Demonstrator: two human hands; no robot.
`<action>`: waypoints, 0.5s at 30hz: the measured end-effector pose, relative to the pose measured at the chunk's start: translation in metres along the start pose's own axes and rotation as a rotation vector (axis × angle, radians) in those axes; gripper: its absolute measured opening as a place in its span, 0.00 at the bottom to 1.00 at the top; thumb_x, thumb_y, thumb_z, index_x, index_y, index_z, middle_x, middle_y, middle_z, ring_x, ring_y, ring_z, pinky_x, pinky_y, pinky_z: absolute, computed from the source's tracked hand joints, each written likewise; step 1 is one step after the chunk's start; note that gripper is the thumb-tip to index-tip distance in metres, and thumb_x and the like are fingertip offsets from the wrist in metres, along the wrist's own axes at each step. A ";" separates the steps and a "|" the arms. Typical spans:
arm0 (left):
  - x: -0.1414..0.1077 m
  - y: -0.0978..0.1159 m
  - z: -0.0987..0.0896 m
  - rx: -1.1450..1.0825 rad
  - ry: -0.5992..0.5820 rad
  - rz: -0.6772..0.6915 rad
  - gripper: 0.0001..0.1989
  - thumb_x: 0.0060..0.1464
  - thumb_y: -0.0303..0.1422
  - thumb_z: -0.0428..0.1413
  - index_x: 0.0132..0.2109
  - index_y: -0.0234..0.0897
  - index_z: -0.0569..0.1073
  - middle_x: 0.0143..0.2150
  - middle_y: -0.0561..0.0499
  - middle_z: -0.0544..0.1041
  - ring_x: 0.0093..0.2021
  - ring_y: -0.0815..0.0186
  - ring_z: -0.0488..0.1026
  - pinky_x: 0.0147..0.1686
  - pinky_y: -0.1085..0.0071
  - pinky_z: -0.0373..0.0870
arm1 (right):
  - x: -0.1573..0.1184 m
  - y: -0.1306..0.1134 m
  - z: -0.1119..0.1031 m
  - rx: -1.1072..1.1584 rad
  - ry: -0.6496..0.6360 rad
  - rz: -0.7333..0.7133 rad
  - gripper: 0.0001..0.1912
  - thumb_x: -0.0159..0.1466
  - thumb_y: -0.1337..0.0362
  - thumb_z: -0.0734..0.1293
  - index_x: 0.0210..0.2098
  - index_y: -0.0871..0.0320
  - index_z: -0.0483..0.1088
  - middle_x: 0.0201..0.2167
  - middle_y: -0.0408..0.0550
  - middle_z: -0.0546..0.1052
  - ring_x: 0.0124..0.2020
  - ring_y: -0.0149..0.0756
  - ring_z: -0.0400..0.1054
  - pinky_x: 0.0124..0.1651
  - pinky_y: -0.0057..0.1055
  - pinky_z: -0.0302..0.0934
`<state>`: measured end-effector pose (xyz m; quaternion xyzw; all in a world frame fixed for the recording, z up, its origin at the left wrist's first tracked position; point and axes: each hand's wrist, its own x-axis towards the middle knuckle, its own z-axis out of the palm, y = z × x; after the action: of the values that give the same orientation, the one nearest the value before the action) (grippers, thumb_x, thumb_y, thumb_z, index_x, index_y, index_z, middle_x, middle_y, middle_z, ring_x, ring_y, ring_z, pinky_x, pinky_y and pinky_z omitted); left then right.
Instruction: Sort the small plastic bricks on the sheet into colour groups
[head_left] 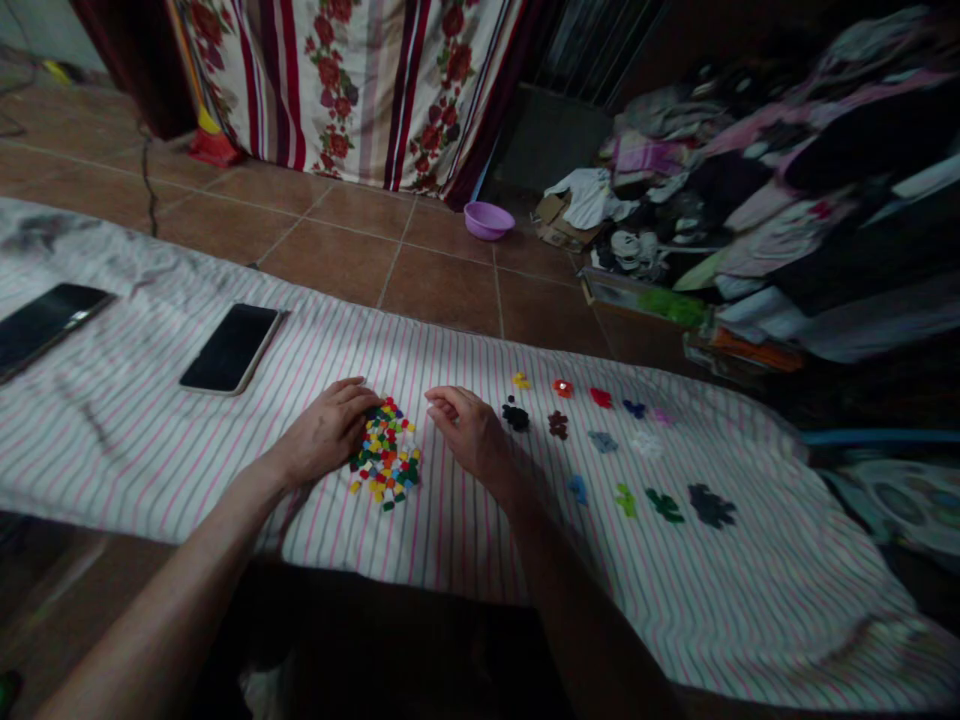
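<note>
A mixed pile of small coloured pieces [386,455], red, yellow, green, white, blue and orange, lies on the striped cloth [465,540]. My left hand [326,428] rests against the pile's left edge, fingers extended and touching the pieces. To the right of the pile, my right hand [474,432] is held with curled fingers pressed together; anything inside them is hidden. Further right, small single-colour groups sit in rows: yellow [521,381], orange [562,388], red [601,398], black [515,417], brown [558,425], light blue [577,488], lime [625,500], green [664,505] and dark grey [711,506].
Two phones lie on the cloth at left, a nearer one [232,348] and another [49,325] at the edge. Beyond are a tiled floor [337,240], a purple basin [489,220], a floral curtain [360,90] and heaped clothes [750,170].
</note>
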<state>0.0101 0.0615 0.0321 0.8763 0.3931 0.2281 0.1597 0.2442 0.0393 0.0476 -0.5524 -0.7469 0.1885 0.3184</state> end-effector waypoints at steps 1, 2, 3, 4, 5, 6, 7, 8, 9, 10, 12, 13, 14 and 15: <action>0.001 0.001 0.000 0.001 0.006 -0.001 0.18 0.58 0.27 0.44 0.52 0.35 0.72 0.50 0.45 0.75 0.59 0.58 0.64 0.58 0.53 0.66 | -0.001 0.000 -0.002 0.012 0.003 0.009 0.07 0.62 0.70 0.63 0.39 0.57 0.71 0.35 0.48 0.76 0.35 0.34 0.70 0.41 0.31 0.64; 0.002 0.002 0.001 0.003 0.012 -0.004 0.18 0.58 0.27 0.44 0.52 0.36 0.72 0.50 0.45 0.75 0.58 0.58 0.64 0.57 0.53 0.67 | -0.002 0.000 -0.004 0.023 0.003 0.013 0.07 0.62 0.70 0.63 0.39 0.57 0.71 0.35 0.47 0.76 0.34 0.34 0.70 0.40 0.31 0.64; 0.003 0.002 0.002 0.006 0.021 -0.009 0.18 0.58 0.27 0.43 0.51 0.36 0.72 0.49 0.45 0.75 0.58 0.58 0.64 0.56 0.53 0.67 | -0.004 0.001 -0.005 0.029 0.000 0.011 0.06 0.62 0.70 0.63 0.38 0.57 0.71 0.34 0.47 0.75 0.34 0.33 0.69 0.39 0.31 0.64; 0.004 0.002 0.004 0.009 0.028 -0.016 0.18 0.58 0.28 0.43 0.51 0.36 0.72 0.49 0.45 0.75 0.58 0.58 0.64 0.56 0.53 0.67 | -0.005 0.002 -0.007 0.028 -0.005 0.006 0.06 0.62 0.69 0.63 0.38 0.57 0.70 0.34 0.47 0.75 0.33 0.33 0.69 0.39 0.31 0.64; 0.004 0.002 0.005 0.012 0.034 -0.024 0.18 0.58 0.28 0.44 0.51 0.36 0.72 0.49 0.45 0.75 0.57 0.57 0.64 0.56 0.53 0.67 | -0.007 0.003 -0.009 0.022 -0.006 0.000 0.06 0.62 0.69 0.63 0.37 0.57 0.70 0.33 0.47 0.75 0.33 0.33 0.69 0.39 0.30 0.64; 0.005 0.001 0.006 0.017 0.038 -0.032 0.18 0.58 0.28 0.44 0.50 0.36 0.73 0.49 0.44 0.74 0.57 0.57 0.64 0.56 0.53 0.67 | -0.008 0.004 -0.011 0.013 -0.001 -0.006 0.06 0.62 0.69 0.63 0.36 0.56 0.71 0.33 0.46 0.75 0.33 0.34 0.69 0.39 0.31 0.63; 0.005 0.001 0.007 0.022 0.042 -0.040 0.18 0.58 0.28 0.44 0.50 0.36 0.73 0.49 0.44 0.74 0.57 0.57 0.64 0.56 0.53 0.67 | -0.010 0.006 -0.013 0.003 0.009 -0.012 0.06 0.62 0.69 0.63 0.36 0.56 0.71 0.32 0.46 0.75 0.33 0.34 0.69 0.39 0.31 0.63; 0.006 0.000 0.008 0.027 0.038 -0.046 0.17 0.58 0.28 0.44 0.50 0.36 0.73 0.49 0.43 0.74 0.57 0.57 0.64 0.56 0.54 0.67 | -0.012 0.008 -0.015 -0.004 0.018 -0.015 0.06 0.62 0.69 0.63 0.35 0.56 0.71 0.32 0.46 0.74 0.33 0.34 0.69 0.39 0.31 0.63; 0.006 0.000 0.008 0.032 0.032 -0.049 0.17 0.57 0.28 0.45 0.50 0.35 0.73 0.50 0.43 0.73 0.57 0.57 0.64 0.56 0.54 0.67 | -0.013 0.010 -0.017 -0.010 0.028 -0.015 0.06 0.62 0.69 0.63 0.35 0.56 0.71 0.31 0.46 0.74 0.33 0.34 0.69 0.39 0.31 0.63; 0.006 0.000 0.008 0.036 0.026 -0.051 0.17 0.57 0.28 0.45 0.50 0.35 0.73 0.50 0.43 0.73 0.57 0.57 0.64 0.56 0.54 0.67 | -0.015 0.011 -0.019 -0.013 0.037 -0.013 0.06 0.62 0.69 0.63 0.35 0.56 0.71 0.31 0.46 0.74 0.33 0.34 0.69 0.39 0.31 0.62; 0.006 -0.001 0.008 0.037 0.021 -0.055 0.18 0.57 0.29 0.45 0.50 0.36 0.73 0.50 0.43 0.72 0.55 0.58 0.65 0.55 0.55 0.68 | -0.018 0.014 -0.024 -0.017 0.050 -0.006 0.06 0.61 0.69 0.63 0.35 0.56 0.71 0.31 0.46 0.74 0.33 0.35 0.69 0.39 0.31 0.62; 0.007 -0.001 0.008 0.034 0.019 -0.053 0.18 0.57 0.29 0.44 0.50 0.36 0.73 0.50 0.43 0.72 0.54 0.58 0.65 0.54 0.55 0.68 | -0.020 0.016 -0.027 -0.019 0.055 0.000 0.06 0.61 0.70 0.63 0.35 0.56 0.71 0.31 0.46 0.75 0.33 0.34 0.69 0.39 0.31 0.62; 0.007 -0.002 0.007 0.030 0.020 -0.052 0.18 0.57 0.30 0.44 0.50 0.36 0.73 0.49 0.43 0.72 0.53 0.59 0.66 0.54 0.55 0.68 | -0.021 0.017 -0.029 -0.023 0.060 0.005 0.06 0.61 0.70 0.63 0.34 0.57 0.71 0.31 0.46 0.74 0.33 0.34 0.69 0.39 0.31 0.62; 0.006 -0.002 0.007 0.026 0.018 -0.049 0.18 0.57 0.30 0.43 0.49 0.36 0.73 0.48 0.43 0.72 0.52 0.59 0.66 0.53 0.56 0.69 | -0.023 0.018 -0.032 -0.027 0.064 0.010 0.06 0.61 0.70 0.63 0.34 0.57 0.71 0.30 0.45 0.74 0.33 0.34 0.68 0.39 0.31 0.62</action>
<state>0.0163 0.0671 0.0268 0.8663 0.4189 0.2267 0.1504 0.2825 0.0213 0.0534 -0.5661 -0.7362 0.1620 0.3336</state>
